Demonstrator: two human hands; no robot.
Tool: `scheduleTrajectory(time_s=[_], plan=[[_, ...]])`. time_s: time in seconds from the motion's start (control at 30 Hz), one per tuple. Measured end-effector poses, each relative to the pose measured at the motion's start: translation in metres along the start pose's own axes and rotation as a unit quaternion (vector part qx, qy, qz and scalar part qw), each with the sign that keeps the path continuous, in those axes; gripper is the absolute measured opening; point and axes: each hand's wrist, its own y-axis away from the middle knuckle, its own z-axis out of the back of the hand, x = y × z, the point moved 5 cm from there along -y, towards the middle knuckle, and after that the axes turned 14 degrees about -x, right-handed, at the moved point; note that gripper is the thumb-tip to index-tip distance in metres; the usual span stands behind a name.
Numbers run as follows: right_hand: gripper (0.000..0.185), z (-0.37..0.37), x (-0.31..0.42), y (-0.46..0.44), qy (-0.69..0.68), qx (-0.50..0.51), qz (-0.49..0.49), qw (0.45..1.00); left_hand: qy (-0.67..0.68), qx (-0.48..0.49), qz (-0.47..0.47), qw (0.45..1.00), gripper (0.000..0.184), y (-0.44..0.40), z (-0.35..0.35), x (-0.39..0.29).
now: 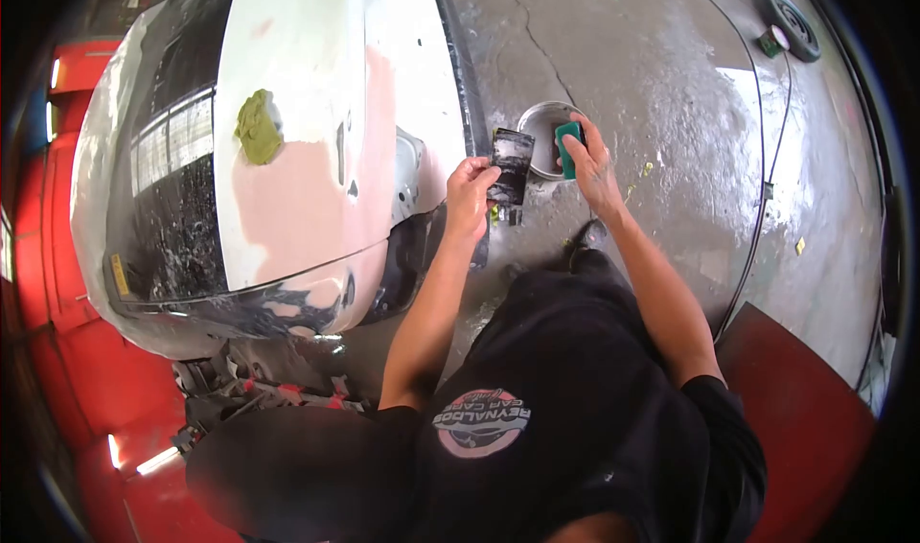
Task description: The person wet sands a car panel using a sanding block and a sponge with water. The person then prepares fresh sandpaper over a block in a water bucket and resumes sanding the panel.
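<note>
My left hand [470,196] grips a black sheet of sandpaper [513,166] by its left edge, with whitish smears across its face. In my right hand [598,167] is a green sanding block [569,150], thumb laid over its face. Block and hand are above the right side of a pale bucket [539,121], whose inside is partly hidden. To the left stands a white car body [297,54] with pinkish patches [297,198]. A crumpled olive-green cloth [258,129] lies on its panel, beside the dark rear glass.
A dark hose or cable [755,160] runs along the wet concrete floor [652,73] at the right. A small wheel [791,23] and a green can [772,42] are at the far right. A dark red panel [791,418] is at lower right.
</note>
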Motion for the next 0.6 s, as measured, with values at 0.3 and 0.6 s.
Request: scheduleTrajectory(time_s=[0.3, 0.6], plan=[[0.057, -0.039, 0.055, 0.066, 0.180, 0.025, 0.304, 0.935, 0.130, 0.042, -0.006, 0.991, 0.020, 0.026, -0.022, 0.009], [0.048, -0.028, 0.061, 0.071, 0.147, 0.105, 0.241, 0.954, 0.068, 0.069, 0.026, 0.995, 0.021, 0.026, 0.003, -0.015]])
